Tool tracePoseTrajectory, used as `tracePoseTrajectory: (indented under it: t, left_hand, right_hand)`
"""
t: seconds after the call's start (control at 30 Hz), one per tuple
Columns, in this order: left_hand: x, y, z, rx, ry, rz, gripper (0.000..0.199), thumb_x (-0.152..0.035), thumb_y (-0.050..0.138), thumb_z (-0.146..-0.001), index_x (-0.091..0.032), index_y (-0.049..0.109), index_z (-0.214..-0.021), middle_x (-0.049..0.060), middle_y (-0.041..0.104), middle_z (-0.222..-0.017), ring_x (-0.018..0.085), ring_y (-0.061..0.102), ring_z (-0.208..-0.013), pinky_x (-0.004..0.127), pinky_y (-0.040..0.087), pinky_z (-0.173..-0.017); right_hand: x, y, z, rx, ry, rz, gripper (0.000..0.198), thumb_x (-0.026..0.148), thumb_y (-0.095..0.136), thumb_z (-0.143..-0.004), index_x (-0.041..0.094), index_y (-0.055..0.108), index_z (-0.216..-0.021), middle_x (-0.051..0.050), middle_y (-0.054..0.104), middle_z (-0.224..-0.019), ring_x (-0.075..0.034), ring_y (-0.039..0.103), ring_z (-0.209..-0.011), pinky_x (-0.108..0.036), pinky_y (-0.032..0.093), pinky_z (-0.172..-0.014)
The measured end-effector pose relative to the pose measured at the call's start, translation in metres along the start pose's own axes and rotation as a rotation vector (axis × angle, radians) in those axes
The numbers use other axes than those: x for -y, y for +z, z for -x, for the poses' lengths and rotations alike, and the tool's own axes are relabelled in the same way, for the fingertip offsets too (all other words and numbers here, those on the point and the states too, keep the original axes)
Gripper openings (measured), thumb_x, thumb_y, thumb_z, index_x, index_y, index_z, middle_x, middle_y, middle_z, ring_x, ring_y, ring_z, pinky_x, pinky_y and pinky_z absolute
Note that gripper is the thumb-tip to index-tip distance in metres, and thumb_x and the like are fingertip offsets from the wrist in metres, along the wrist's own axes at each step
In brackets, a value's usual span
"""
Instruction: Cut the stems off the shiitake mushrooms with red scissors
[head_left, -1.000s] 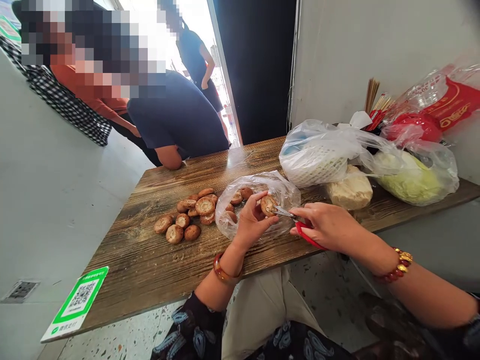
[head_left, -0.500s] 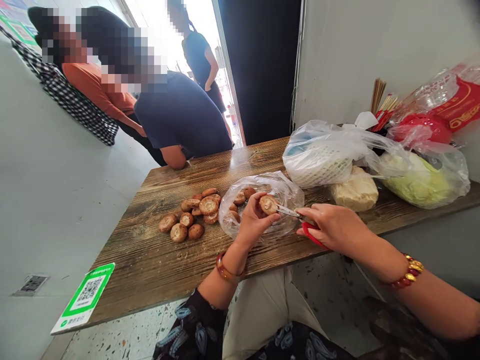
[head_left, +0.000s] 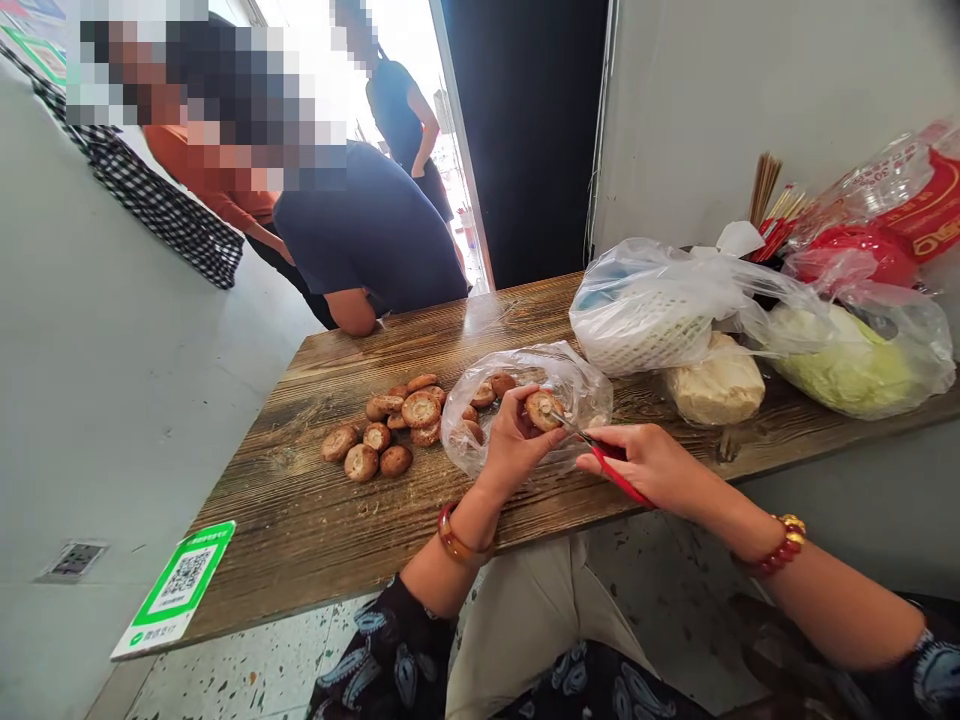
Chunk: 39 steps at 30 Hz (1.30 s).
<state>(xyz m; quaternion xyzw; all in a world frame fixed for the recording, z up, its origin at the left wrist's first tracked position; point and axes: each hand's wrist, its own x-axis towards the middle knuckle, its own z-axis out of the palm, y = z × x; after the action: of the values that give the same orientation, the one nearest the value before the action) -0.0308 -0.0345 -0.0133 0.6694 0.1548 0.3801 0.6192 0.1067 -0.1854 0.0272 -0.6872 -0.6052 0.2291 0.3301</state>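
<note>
Between the thumb and fingers of my left hand [head_left: 516,440] is a brown mushroom [head_left: 543,408], its pale underside and stem turned toward my right side. My right hand [head_left: 651,466] grips red-handled scissors [head_left: 616,474], their tips touching the mushroom at its stem. Both hands are over a clear plastic bag [head_left: 463,452] lying open on the wooden table [head_left: 300,520]. A few more mushrooms [head_left: 502,384] sit inside the bag. To its left, several loose mushrooms [head_left: 420,409] form a pile on the wood.
Along the right back lie a white plastic bag [head_left: 637,310], a wrapped pale block [head_left: 716,385] and a bagged cabbage [head_left: 847,350]. Skewers [head_left: 765,190] stand behind them. A green-framed QR card [head_left: 180,585] is at the left corner. A person in dark blue [head_left: 375,230] leans at the far edge.
My right hand has turned and shifted slightly left and down. The scissor tips have moved from the mushroom's edge onto its stem, with the blades closer together. My left hand keeps its hold.
</note>
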Motion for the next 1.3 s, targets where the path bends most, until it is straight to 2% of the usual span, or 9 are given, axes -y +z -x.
tracePoseTrajectory:
  t: [0.17,0.3,0.4,0.53,0.73,0.9,1.07,1.2,1.3]
  left_hand:
    - [0.000,0.000,0.001,0.022,0.010,0.026,0.067,-0.028,0.087,-0.063,-0.022,0.050,-0.118,0.008,0.060,-0.125,0.022,0.063,-0.108,0.039,0.054,-0.095]
    - [-0.004,-0.003,0.003,0.059,-0.037,0.111,0.068,-0.032,0.086,-0.067,-0.022,0.049,-0.122,0.010,0.060,-0.128,0.023,0.066,-0.107,0.039,0.055,-0.094]
    - [-0.008,-0.005,0.002,0.032,-0.030,0.159,0.069,-0.033,0.086,-0.068,-0.023,0.046,-0.124,0.012,0.057,-0.134,0.024,0.067,-0.105,0.042,0.054,-0.096]
    - [-0.006,-0.009,-0.002,-0.052,0.057,0.074,0.072,-0.035,0.086,-0.067,-0.023,0.046,-0.125,0.013,0.054,-0.138,0.026,0.064,-0.113,0.045,0.051,-0.101]
    - [-0.002,-0.015,-0.005,-0.167,0.178,-0.100,0.067,-0.037,0.082,-0.072,-0.022,0.047,-0.127,0.012,0.057,-0.130,0.026,0.059,-0.118,0.044,0.048,-0.105]
    - [-0.003,-0.017,-0.005,-0.199,0.223,-0.189,0.063,-0.036,0.078,-0.075,-0.022,0.048,-0.128,0.012,0.058,-0.128,0.027,0.058,-0.119,0.044,0.046,-0.107]
    - [-0.008,-0.015,0.002,-0.266,0.307,-0.297,0.059,-0.035,0.075,-0.078,-0.023,0.049,-0.130,0.012,0.057,-0.128,0.029,0.057,-0.120,0.046,0.046,-0.105]
    - [-0.028,-0.019,0.012,-0.339,0.399,-0.498,0.056,-0.032,0.075,-0.079,-0.024,0.052,-0.129,0.011,0.058,-0.125,0.028,0.057,-0.116,0.041,0.049,-0.097]
    - [-0.047,-0.040,0.019,-0.386,0.387,-0.688,0.058,-0.029,0.077,-0.077,-0.024,0.053,-0.129,0.010,0.059,-0.124,0.026,0.058,-0.111,0.039,0.050,-0.091]
  right_hand:
    - [0.003,-0.003,-0.005,0.194,0.350,-0.577,0.061,0.072,0.058,-0.077,0.015,0.069,-0.094,0.005,0.053,-0.055,-0.007,0.041,-0.042,-0.020,0.028,-0.040]
    - [0.003,-0.005,-0.002,0.125,0.363,-0.662,0.066,0.070,0.063,-0.074,0.015,0.070,-0.109,0.004,0.054,-0.057,-0.007,0.044,-0.044,-0.020,0.032,-0.042]
    - [-0.006,-0.005,0.002,-0.032,0.285,-0.497,0.064,0.065,0.061,-0.079,0.015,0.070,-0.118,0.000,0.063,-0.063,-0.013,0.055,-0.053,-0.024,0.041,-0.050]
    - [-0.022,-0.004,-0.002,-0.135,0.109,0.000,0.052,0.057,0.058,-0.086,0.017,0.072,-0.116,-0.008,0.076,-0.097,-0.024,0.069,-0.086,-0.031,0.049,-0.073]
    - [-0.035,0.000,-0.024,-0.184,0.078,0.553,0.051,0.053,0.053,-0.091,0.019,0.066,-0.127,-0.012,0.075,-0.103,-0.024,0.069,-0.091,-0.030,0.047,-0.072]
    - [-0.049,0.012,-0.025,-0.219,0.069,0.587,0.049,0.051,0.052,-0.093,0.019,0.066,-0.127,-0.010,0.073,-0.096,-0.023,0.067,-0.090,-0.030,0.046,-0.073]
    - [-0.067,0.035,-0.016,-0.379,-0.012,0.529,0.047,0.046,0.050,-0.094,0.016,0.064,-0.128,-0.008,0.068,-0.089,-0.023,0.065,-0.084,-0.032,0.046,-0.075]
    - [-0.075,0.042,-0.014,-0.414,-0.065,0.524,0.047,0.046,0.050,-0.094,0.015,0.064,-0.127,-0.008,0.066,-0.088,-0.024,0.063,-0.079,-0.034,0.046,-0.072]
    - [-0.077,0.042,-0.014,-0.421,-0.068,0.503,0.047,0.046,0.049,-0.094,0.015,0.064,-0.127,-0.007,0.066,-0.087,-0.024,0.064,-0.079,-0.034,0.046,-0.070]
